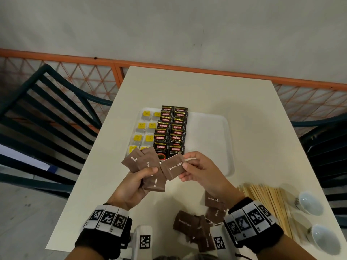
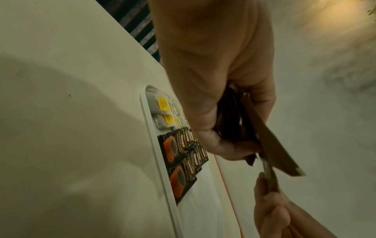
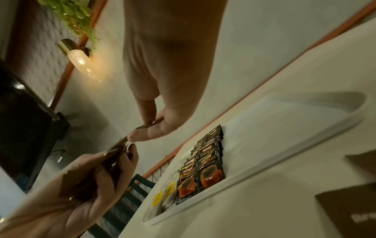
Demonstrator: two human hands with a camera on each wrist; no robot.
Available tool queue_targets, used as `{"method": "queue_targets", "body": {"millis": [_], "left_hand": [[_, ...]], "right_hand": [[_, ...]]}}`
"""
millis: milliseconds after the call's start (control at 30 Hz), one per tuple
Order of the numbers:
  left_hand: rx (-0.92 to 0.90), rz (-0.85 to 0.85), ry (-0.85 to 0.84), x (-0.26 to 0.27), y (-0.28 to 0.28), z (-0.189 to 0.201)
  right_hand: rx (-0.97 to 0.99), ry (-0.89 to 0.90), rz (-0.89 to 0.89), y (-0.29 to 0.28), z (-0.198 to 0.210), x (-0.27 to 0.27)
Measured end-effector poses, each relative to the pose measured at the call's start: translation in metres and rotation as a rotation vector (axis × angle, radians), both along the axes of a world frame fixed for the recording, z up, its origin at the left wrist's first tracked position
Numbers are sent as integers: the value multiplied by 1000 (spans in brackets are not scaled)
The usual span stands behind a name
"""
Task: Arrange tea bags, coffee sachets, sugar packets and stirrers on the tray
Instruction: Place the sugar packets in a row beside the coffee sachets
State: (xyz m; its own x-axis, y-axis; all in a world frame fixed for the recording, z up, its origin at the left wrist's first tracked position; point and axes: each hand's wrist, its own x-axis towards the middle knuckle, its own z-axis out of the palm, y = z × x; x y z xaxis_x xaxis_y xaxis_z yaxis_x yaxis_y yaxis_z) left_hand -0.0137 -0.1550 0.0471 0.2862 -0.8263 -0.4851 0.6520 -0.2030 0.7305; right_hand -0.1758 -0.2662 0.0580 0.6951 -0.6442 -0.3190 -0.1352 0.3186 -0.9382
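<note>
A white tray [image 1: 216, 132] lies mid-table. Its left side holds tea bags with yellow tags [image 1: 143, 126] and two columns of black coffee sachets [image 1: 171, 132]; its right half is bare. Above the tray's near edge my left hand [image 1: 139, 182] grips a fan of several brown sugar packets [image 1: 148, 166]. My right hand [image 1: 199, 169] pinches one brown sugar packet [image 1: 172, 168] by its right edge, beside the fan. In the left wrist view the fanned sugar packets [image 2: 264, 145] show edge-on below the palm. The right wrist view shows the pinched packet [image 3: 122, 143] edge-on.
Loose brown sugar packets [image 1: 195, 228] lie on the table near its front edge. A pile of wooden stirrers [image 1: 272, 203] lies at the right, with two white cups [image 1: 309, 203] beyond it. Dark chairs [image 1: 47, 119] stand on both sides of the table.
</note>
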Motion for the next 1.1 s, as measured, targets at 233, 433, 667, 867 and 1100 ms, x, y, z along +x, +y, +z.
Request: {"method": "queue_targets", "body": {"millis": [233,433,667,867,1100], "left_hand": [[1,-17,81,35,-4,-5],[31,-60,69,45,-17,-17],[89,-5,74,52,-29,-29],[89,66,44,59,-38,-36],[100,143,-130,66,-44,-40]], "right_hand": [[137,60,-117,-14,-1,15],[27,193,-145,-31,-6,22],[-91,369,-418,-105,-24,25],[-78,409,-456,-185,-39,44],[-134,535,-395,-233,-63,70]]}}
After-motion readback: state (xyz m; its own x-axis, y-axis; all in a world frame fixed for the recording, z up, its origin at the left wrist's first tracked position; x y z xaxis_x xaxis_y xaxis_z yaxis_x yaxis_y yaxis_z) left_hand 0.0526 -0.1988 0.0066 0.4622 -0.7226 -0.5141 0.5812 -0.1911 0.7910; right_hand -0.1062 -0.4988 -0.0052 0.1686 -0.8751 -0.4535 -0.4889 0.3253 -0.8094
